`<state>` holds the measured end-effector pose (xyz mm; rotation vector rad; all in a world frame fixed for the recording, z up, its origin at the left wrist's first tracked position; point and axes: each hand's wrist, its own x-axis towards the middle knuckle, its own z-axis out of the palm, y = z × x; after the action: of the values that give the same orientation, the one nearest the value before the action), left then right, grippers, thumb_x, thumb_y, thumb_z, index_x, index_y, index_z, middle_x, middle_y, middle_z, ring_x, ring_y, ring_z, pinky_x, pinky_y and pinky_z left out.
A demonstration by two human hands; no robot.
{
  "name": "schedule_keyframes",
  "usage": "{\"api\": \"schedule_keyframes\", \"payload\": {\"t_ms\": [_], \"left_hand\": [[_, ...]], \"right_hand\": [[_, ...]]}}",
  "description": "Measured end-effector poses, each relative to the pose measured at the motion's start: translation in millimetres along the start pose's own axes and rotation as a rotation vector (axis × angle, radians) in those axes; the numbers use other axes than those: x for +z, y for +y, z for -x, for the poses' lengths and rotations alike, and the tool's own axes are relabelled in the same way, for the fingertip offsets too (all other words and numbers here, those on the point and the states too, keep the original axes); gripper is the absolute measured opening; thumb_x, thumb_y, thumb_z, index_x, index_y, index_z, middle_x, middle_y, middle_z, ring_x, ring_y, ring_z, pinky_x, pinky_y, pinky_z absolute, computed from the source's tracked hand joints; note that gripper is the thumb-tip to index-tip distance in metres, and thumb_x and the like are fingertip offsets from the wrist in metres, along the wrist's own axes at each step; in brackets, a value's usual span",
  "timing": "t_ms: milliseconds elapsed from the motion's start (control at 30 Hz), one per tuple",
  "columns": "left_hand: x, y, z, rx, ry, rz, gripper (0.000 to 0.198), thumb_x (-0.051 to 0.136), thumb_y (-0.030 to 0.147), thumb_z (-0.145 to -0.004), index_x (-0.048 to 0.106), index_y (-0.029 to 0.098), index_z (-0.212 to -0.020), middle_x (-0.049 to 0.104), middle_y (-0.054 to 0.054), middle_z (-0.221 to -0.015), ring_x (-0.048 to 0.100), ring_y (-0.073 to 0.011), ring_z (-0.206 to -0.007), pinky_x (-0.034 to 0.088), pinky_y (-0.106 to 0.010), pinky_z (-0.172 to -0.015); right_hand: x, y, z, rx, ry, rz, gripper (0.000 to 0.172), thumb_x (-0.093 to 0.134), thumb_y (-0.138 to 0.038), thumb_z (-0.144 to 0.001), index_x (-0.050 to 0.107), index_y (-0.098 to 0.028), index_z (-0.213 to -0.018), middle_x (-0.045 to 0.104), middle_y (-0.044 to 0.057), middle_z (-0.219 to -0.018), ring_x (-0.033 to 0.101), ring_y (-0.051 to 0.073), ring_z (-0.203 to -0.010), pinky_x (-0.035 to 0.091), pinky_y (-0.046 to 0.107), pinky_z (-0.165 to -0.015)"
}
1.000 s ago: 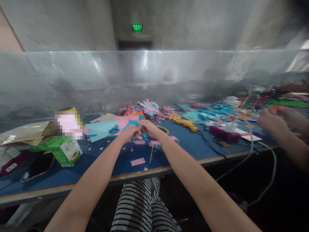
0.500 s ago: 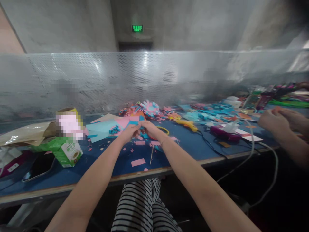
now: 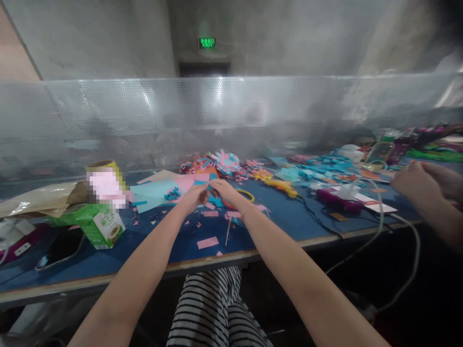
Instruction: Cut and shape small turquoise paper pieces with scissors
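Close together over the middle of the table, my left hand and my right hand both have their fingers pinched. Between them is a piece of blue paper, partly covered by the fingers. Just left of my hands, a small crumpled cluster of blue paper strips lies on a light blue sheet. A pink sheet is behind my left hand. Pink scraps are scattered on the table in front of me, and a yellow ring shows beside my right wrist.
A yellow glue gun with a black cord lies to the right, near a purple power strip. Paper flowers stand at the back. On the left are a green box and a phone. Another person's hands work at far right.
The view has shifted very slightly. My hands stay together at the same spot with the blue paper; the other person's hands have moved a little.
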<state>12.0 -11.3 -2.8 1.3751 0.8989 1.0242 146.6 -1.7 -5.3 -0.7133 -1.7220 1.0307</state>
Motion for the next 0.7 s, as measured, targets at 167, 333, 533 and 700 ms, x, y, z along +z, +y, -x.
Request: {"api": "schedule_keyframes", "payload": {"t_ms": [167,333,533,700], "left_hand": [[-5.9,-6.3,-6.7,0.115,0.049,-0.102,0.034,0.061,0.045,-0.063,0.05,0.014,-0.052,0.042,0.004,-0.04,0.038,-0.0063,-0.039,0.03,-0.021,-0.042],[-9.2,-10.3,-11.5,0.138,0.112,-0.175,0.036,0.059,0.048,-0.064,0.051,0.014,-0.055,0.043,0.004,-0.041,0.039,-0.0069,-0.038,0.031,-0.021,-0.042],[-9.6,-12.3,-14.0,0.059,0.189,-0.167,0.036,0.061,0.049,-0.064,0.056,0.013,-0.061,0.053,-0.001,-0.048,0.045,-0.0081,-0.039,0.034,-0.022,-0.041],[-5.3,-4.4,-9.0,0.003,0.215,0.031,0.035,0.058,0.046,-0.068,0.055,0.012,-0.064,0.061,-0.005,-0.058,0.048,-0.0086,-0.039,0.039,-0.023,-0.043]], "right_hand": [[-0.4,-4.5,1.8,0.001,0.0,0.084,0.031,0.039,-0.033,-0.077,0.039,-0.018,-0.05,0.034,-0.006,-0.041,0.032,0.006,-0.039,0.025,0.021,-0.042],[-2.9,-2.4,-1.2,0.018,0.013,0.129,0.024,0.04,-0.03,-0.077,0.039,-0.018,-0.056,0.036,-0.007,-0.044,0.035,0.006,-0.04,0.027,0.019,-0.043],[-8.7,5.6,-6.3,-0.086,0.081,0.289,0.012,0.045,-0.021,-0.073,0.047,-0.016,-0.062,0.044,-0.005,-0.054,0.039,0.006,-0.047,0.032,0.019,-0.049],[-11.7,14.4,-10.4,-0.156,0.149,0.406,0.01,0.046,-0.016,-0.072,0.056,-0.015,-0.072,0.055,-0.001,-0.069,0.048,0.009,-0.061,0.039,0.023,-0.062]]}}
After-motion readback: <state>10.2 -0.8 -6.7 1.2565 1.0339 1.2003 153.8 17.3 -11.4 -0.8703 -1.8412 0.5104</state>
